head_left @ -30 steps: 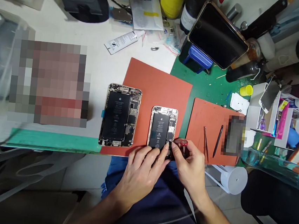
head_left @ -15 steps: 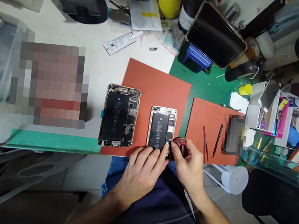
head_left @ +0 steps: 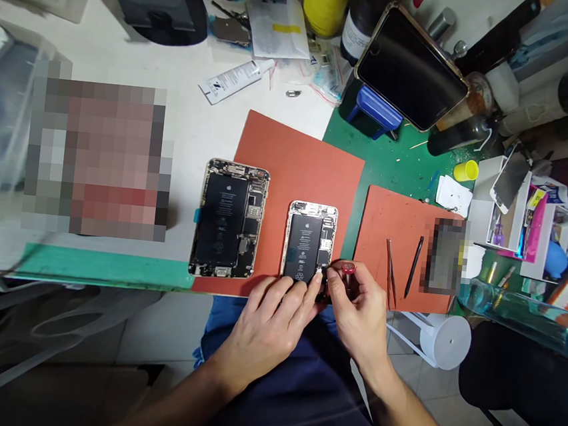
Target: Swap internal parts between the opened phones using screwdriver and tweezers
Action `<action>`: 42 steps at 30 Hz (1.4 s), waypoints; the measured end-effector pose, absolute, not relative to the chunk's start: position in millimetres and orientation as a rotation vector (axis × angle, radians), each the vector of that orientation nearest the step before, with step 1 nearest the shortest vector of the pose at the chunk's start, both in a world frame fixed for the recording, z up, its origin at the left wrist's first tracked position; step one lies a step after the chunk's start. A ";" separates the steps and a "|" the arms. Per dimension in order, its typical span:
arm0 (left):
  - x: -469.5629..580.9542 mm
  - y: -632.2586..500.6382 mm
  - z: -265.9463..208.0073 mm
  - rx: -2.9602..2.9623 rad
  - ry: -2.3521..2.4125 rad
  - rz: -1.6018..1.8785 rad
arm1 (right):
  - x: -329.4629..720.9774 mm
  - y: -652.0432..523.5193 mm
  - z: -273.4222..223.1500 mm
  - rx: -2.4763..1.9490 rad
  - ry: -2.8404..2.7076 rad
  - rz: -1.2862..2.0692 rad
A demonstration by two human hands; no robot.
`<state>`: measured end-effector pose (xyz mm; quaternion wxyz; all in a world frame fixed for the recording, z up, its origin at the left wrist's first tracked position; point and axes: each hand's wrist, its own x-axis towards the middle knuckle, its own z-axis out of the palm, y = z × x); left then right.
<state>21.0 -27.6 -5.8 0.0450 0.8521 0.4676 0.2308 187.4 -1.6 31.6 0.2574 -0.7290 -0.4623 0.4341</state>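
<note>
An opened smartphone (head_left: 304,242), its black battery and circuit board exposed, lies on a reddish-brown mat (head_left: 300,154). My left hand (head_left: 274,316) is closed over its lower end, the fingers bent across the edge and the index fingertip on the board side. At the phone's lower right, my right hand (head_left: 362,311) grips a small screwdriver (head_left: 347,269) with a red cap, held roughly upright among the fingers. Its thumb and index tip meet at the phone's edge; whatever lies between them is hidden. A larger opened smartphone (head_left: 227,221) is left of the first.
On the second mat (head_left: 377,215), to the right, are tweezers (head_left: 391,273) and a black pen-like tool (head_left: 413,267). A phone (head_left: 412,66) leans on a blue stand (head_left: 374,108) behind. A white tube (head_left: 234,81) and small bags are at the back. The table's front edge is close to my body.
The view has shifted slightly, so the left side sits a little further right. Both hands keep nearly the same position at the smaller phone, with the screwdriver still in my right hand.
</note>
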 end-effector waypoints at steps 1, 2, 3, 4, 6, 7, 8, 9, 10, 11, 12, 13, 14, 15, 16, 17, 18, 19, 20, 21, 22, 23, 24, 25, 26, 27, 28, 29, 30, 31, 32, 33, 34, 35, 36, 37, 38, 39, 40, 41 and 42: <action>21.2 -27.7 -6.2 2.605 1.427 0.711 | 186.6 0.1 33.1 -1.984 -1.248 1.174; 21.4 -28.0 -6.7 2.603 1.424 0.717 | 185.6 2.0 34.5 -1.992 -1.242 1.168; 21.6 -28.3 -7.4 2.601 1.420 0.728 | 184.5 4.0 35.7 -2.002 -1.236 1.163; 21.8 -28.8 -8.1 2.597 1.417 0.738 | 183.3 5.9 36.6 -2.014 -1.229 1.164; 22.2 -30.1 -9.5 2.594 1.418 0.753 | 180.6 9.1 37.3 -2.037 -1.214 1.178; 22.4 -30.7 -10.0 2.595 1.420 0.758 | 179.3 10.2 37.1 -2.049 -1.205 1.185; 22.6 -31.4 -10.4 2.597 1.423 0.762 | 178.1 11.0 36.6 -2.058 -1.198 1.191; 22.8 -32.0 -10.6 2.597 1.428 0.763 | 177.0 11.5 36.0 -2.064 -1.192 1.195; 23.0 -32.5 -10.6 2.596 1.432 0.764 | 176.1 11.7 35.4 -2.069 -1.186 1.197; 23.3 -32.9 -10.5 2.593 1.437 0.766 | 175.5 11.8 34.9 -2.070 -1.180 1.198; 23.5 -33.3 -10.4 2.590 1.441 0.768 | 175.2 11.8 34.5 -2.069 -1.174 1.201; 23.6 -33.5 -10.4 2.588 1.445 0.768 | 175.0 11.7 34.3 -2.066 -1.168 1.204; 23.7 -33.6 -10.5 2.588 1.443 0.769 | 175.1 11.7 34.2 -2.061 -1.161 1.208; 23.8 -33.7 -10.9 2.588 1.438 0.771 | 175.2 11.8 34.2 -2.057 -1.153 1.213; 23.9 -33.7 -11.4 2.586 1.435 0.777 | 175.4 11.9 34.3 -2.054 -1.145 1.220; 24.0 -33.6 -12.2 2.581 1.434 0.787 | 175.5 12.1 34.5 -2.053 -1.136 1.230; 24.2 -33.6 -13.1 2.575 1.436 0.803 | 175.6 12.3 34.7 -2.053 -1.127 1.241; 24.4 -33.6 -14.0 2.569 1.440 0.816 | 175.7 12.6 35.0 -2.054 -1.120 1.251; 24.7 -33.7 -14.9 2.565 1.442 0.827 | 175.8 12.9 35.4 -2.053 -1.116 1.258; 24.9 -33.9 -15.6 2.563 1.443 0.833 | 175.9 13.0 35.7 -2.050 -1.116 1.263; 25.1 -34.0 -16.0 2.564 1.441 0.835 | 176.3 12.9 36.1 -2.044 -1.120 1.268; 25.2 -34.2 -16.2 2.564 1.441 0.832 | 177.0 12.5 36.5 -2.032 -1.124 1.275; 25.2 -34.2 -16.0 2.565 1.443 0.828 | 178.2 11.7 37.0 -2.016 -1.124 1.284; 25.0 -34.2 -15.6 2.566 1.447 0.818 | 179.7 10.4 37.4 -1.997 -1.123 1.295; 24.6 -34.0 -15.0 2.571 1.450 0.806 | 181.6 8.6 37.7 -1.980 -1.122 1.306; 24.1 -33.7 -14.4 2.577 1.452 0.789 | 183.8 6.4 38.0 -1.966 -1.123 1.313; 23.5 -33.2 -13.7 2.584 1.453 0.777 | 186.0 3.9 38.1 -1.957 -1.125 1.314; 22.8 -32.6 -13.2 2.590 1.450 0.772 | 188.1 1.1 38.0 -1.954 -1.130 1.307; 22.1 -31.8 -12.8 2.593 1.443 0.772 | 189.9 -1.6 37.7 -1.956 -1.135 1.297; 21.4 -31.0 -12.6 2.594 1.434 0.774 | 191.1 -4.2 37.2 -1.958 -1.137 1.287; 20.7 -30.3 -12.5 2.595 1.423 0.775 | 191.7 -6.4 36.4 -1.961 -1.132 1.277; 20.1 -29.5 -12.5 2.597 1.414 0.776 | 191.7 -8.1 35.4 -1.964 -1.121 1.271; 19.6 -28.9 -12.5 2.601 1.406 0.771 | 191.2 -9.1 34.2 -1.967 -1.105 1.267; 19.1 -28.3 -12.4 2.606 1.401 0.763 | 190.3 -9.6 33.1 -1.969 -1.091 1.261; 18.6 -27.9 -12.2 2.612 1.400 0.755 | 189.2 -9.5 31.9 -1.971 -1.082 1.251; 18.2 -27.6 -11.9 2.618 1.398 0.748 | 188.1 -9.1 31.0 -1.972 -1.079 1.237; 17.8 -27.4 -11.5 2.622 1.395 0.738 | 187.1 -8.3 30.2 -1.973 -1.086 1.222; 17.5 -27.1 -11.1 2.627 1.390 0.726 | 186.3 -7.5 29.7 -1.975 -1.100 1.207; 17.2 -26.9 -10.8 2.632 1.386 0.716 | 185.7 -6.6 29.3 -1.978 -1.117 1.193; 17.0 -26.5 -10.5 2.639 1.382 0.708 | 185.3 -5.9 29.1 -1.984 -1.132 1.183; 16.8 -25.9 -10.2 2.648 1.380 0.696 | 185.1 -5.3 29.0 -1.990 -1.145 1.177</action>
